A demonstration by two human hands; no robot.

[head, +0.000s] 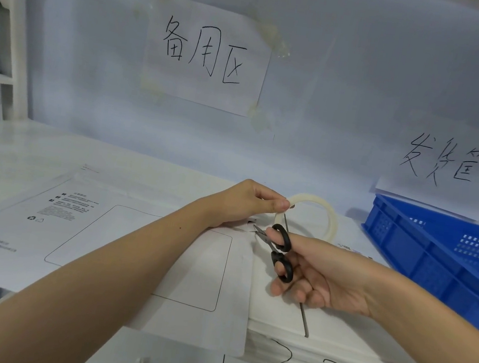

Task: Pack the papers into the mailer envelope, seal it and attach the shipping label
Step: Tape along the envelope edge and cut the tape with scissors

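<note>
1. Right hand (320, 278): grip closed through the black loops of the scissors (279, 252), thumb in the upper loop, fingers in the lower. The blades point left and look nearly closed. Open them only when the tape sits between them.
2. Left hand (247, 203): thumb and forefinger pinch what appears to be the free end of tape at the rim of the tape roll (310, 215). The strip itself is too clear to make out. Keep it taut, so the cut comes clean, not ragged.
3. Tape roll: pale ring, standing tilted on the white stack, just behind the scissors. Judged step: cutting a length of tape for sealing.
4. Mailer envelope (120, 242): white, printed side up, flat on the counter (7, 151), under your left forearm, its right edge overlapping the stack of white sheets (322, 329). Whether the papers are already inside cannot be told.
5. Cut close to the roll, blades square to the strip. Keep the sticky face off the envelope until it is lined up with the flap.
6. Blue crate (441, 256): at the right, near your right wrist. Keep your elbow clear of it.
7. Shipping label: printed edge glimpsed behind the right hand; identity uncertain.
</note>
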